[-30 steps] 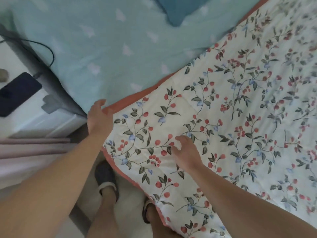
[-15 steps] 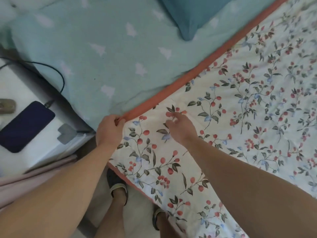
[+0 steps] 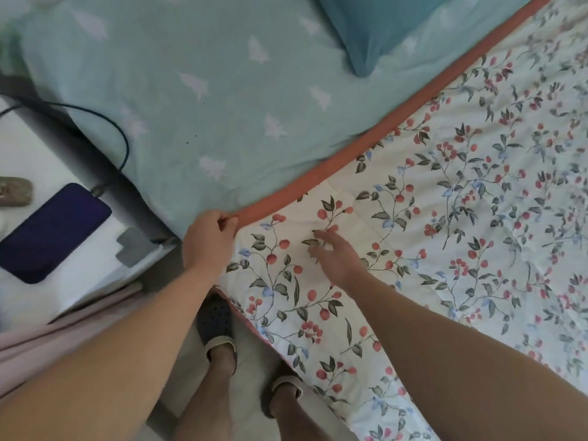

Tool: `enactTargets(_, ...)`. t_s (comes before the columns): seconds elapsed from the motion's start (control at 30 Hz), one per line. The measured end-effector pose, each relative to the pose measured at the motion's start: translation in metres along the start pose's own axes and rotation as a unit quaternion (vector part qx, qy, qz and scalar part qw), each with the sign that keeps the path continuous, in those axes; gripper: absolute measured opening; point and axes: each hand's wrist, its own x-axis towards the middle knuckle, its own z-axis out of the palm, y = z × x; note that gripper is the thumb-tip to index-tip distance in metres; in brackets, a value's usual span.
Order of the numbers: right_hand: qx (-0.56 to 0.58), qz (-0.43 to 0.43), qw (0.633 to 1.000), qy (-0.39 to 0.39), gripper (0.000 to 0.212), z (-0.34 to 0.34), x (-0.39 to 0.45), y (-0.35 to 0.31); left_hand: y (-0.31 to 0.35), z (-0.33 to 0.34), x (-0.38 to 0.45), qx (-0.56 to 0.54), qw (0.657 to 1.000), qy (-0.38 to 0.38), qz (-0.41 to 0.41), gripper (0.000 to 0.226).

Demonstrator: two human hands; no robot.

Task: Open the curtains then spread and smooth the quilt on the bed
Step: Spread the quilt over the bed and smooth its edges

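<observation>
A white quilt [image 3: 445, 218] printed with red berries and green leaves, edged in orange, lies across the right side of the bed. Its near corner hangs over the bed's side. My left hand [image 3: 208, 240] pinches that orange-edged corner between thumb and fingers. My right hand [image 3: 334, 256] rests just to the right on the quilt's top, fingers apart and pointing left, holding nothing. The pale green sheet [image 3: 191, 90] with white tree shapes covers the rest of the bed.
A teal pillow [image 3: 375, 30] lies at the top. A white bedside table [image 3: 63, 256] at left holds a dark phone [image 3: 54, 230] on a black cable [image 3: 124, 144]. Pink curtain fabric [image 3: 57, 338] hangs at lower left. My slippered feet [image 3: 216, 326] stand by the bed.
Both hands have carried the quilt's corner up toward the head of the bed. The right hand slid from mid-quilt to beside the corner, then spread its fingers.
</observation>
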Motion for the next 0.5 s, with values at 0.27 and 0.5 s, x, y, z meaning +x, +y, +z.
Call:
enactTargets(0.27, 0.016, 0.066, 0.993, 0.097, 0.076, -0.007, -0.024, 0.061, 0.044, 0.012, -0.016, 0.076, 0.988, 0.033, 0.132, 0.035)
enactTargets(0.5, 0.029, 0.040, 0.986, -0.157, 0.044, -0.036, -0.085, 0.127, 0.057, 0.043, -0.068, 0.409, 0.881, -0.231, 0.060, 0.080)
